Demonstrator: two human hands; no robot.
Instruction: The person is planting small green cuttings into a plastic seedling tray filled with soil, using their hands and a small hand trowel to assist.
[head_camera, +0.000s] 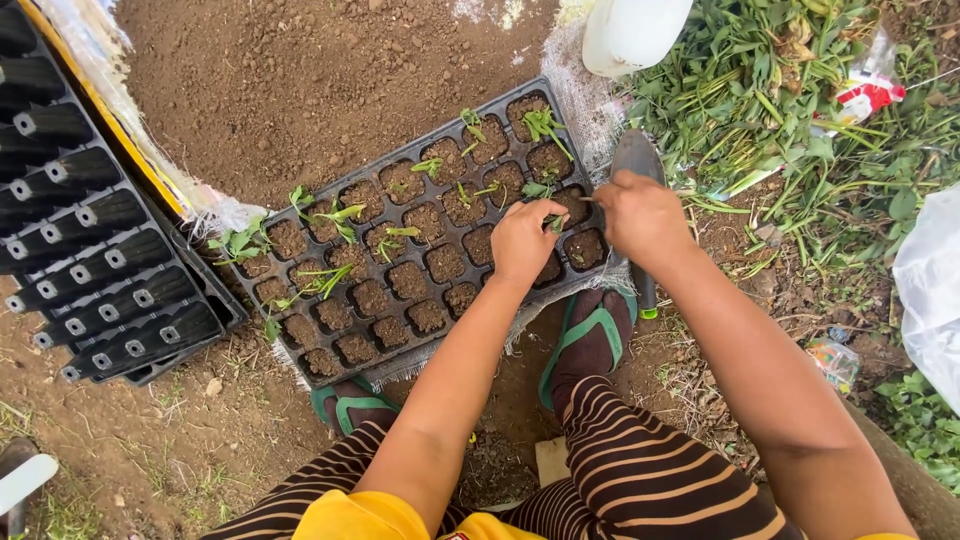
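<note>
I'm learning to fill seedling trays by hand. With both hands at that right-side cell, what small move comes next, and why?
Probably press the soil in around the seedling. The left hand and right hand both pinch at it in one cell of the black tray, and its leaves barely show above the soil, so firming seems due before moving on.

Your left hand (525, 240) and right hand (640, 212) are crowding the near right corner of the black plastic seedling tray (330, 375). A grey trowel blade (637, 155) and white plastic jug (632, 32) are blocking the right side; bare brown soil (300, 90) beyond the tray is lying open.
</note>
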